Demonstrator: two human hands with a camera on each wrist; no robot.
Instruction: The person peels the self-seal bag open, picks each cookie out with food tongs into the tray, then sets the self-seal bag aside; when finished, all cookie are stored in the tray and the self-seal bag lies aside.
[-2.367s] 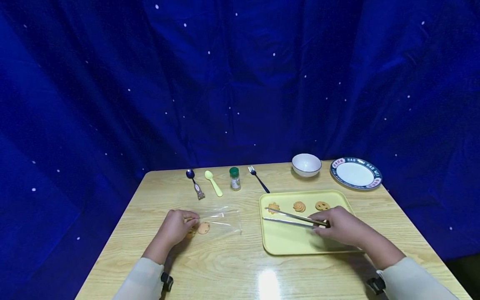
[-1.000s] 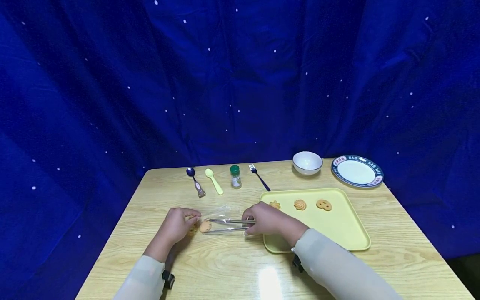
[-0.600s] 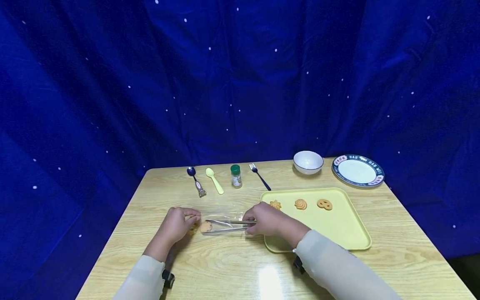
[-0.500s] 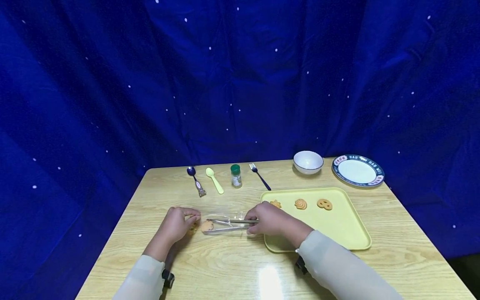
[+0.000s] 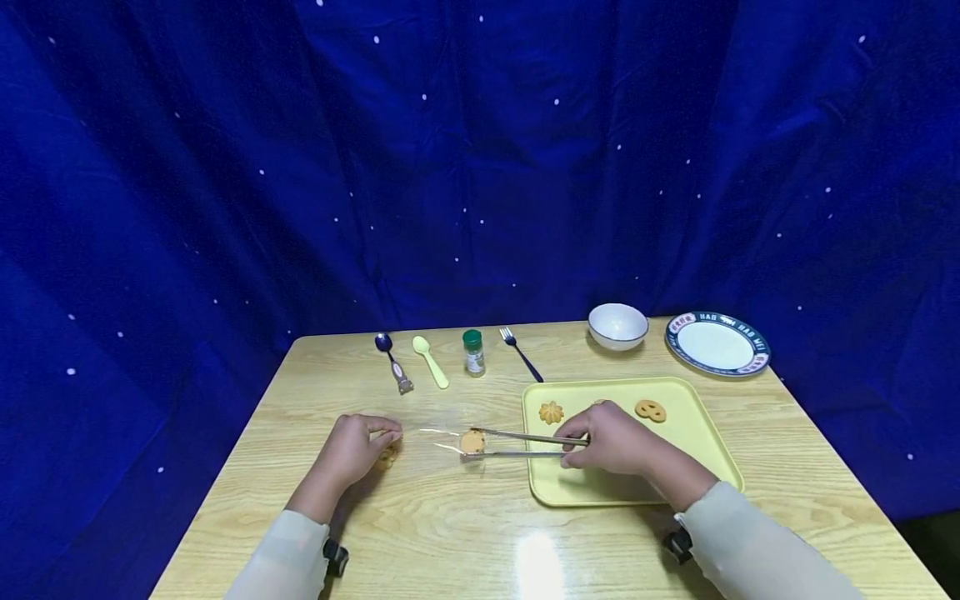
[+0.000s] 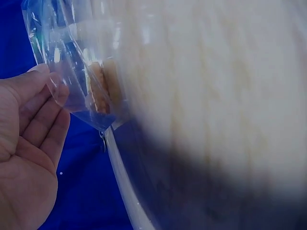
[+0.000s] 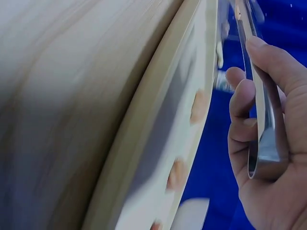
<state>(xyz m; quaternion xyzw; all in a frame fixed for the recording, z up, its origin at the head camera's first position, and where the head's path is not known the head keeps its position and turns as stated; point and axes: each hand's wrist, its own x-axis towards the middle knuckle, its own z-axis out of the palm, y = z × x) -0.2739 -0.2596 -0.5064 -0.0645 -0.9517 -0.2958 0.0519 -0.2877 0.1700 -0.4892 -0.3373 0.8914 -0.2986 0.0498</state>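
My left hand (image 5: 354, 454) pinches the closed end of a clear plastic bag (image 6: 72, 52) on the wooden table. A cookie (image 5: 387, 456) lies in the bag beside those fingertips. My right hand (image 5: 618, 446) holds metal tongs (image 7: 271, 146), thumb on one arm and fingers on the other. Between the tong tips sits a round cookie with dark bits (image 5: 472, 442), at the bag's right end. The tongs' arms reach left across the rim of a pale yellow tray (image 5: 705, 458). On it lie a flower-shaped cookie (image 5: 551, 412) and a pretzel-shaped cookie (image 5: 650, 410); my right hand mostly hides a swirl cookie.
Along the back of the table are a dark spoon (image 5: 393, 364), a yellow spoon (image 5: 431, 363), a green-capped shaker (image 5: 474, 354) and a fork (image 5: 521, 354). A white bowl (image 5: 617, 327) and a rimmed plate (image 5: 717, 343) stand at the back right.
My right hand has drawn the tongs to the right, over the tray, and the round cookie has come along between their tips, away from my left hand. The left hand keeps its place.
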